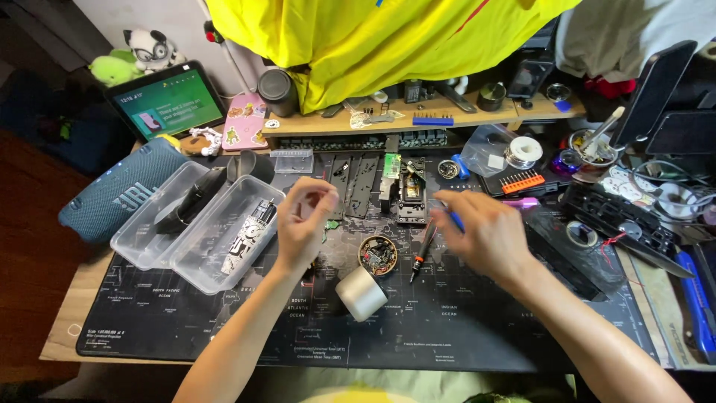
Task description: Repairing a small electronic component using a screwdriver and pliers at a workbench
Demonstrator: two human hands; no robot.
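My left hand [304,220] hovers over the dark map-printed mat [447,328], thumb and fingers pinched together; I cannot see anything between them. A small green part [330,224] lies just beside it. My right hand [486,233] is over the mat's middle right, fingers closed around a thin blue tool [454,219] whose tip points left. Between my hands lie a round circuit board in a ring [378,255], a black-and-red screwdriver [421,254] and a pale cylinder [360,294]. Behind them sits an opened electronic device [410,192] next to black strips [354,185].
Two clear plastic tubs [195,254] with black parts stand at left, next to a blue speaker [112,195]. A tablet [165,101] and plush toys are at back left. An orange bit set [522,181], solder spool [523,152] and cluttered tools fill the right. Yellow cloth [373,37] hangs above a wooden shelf [328,123].
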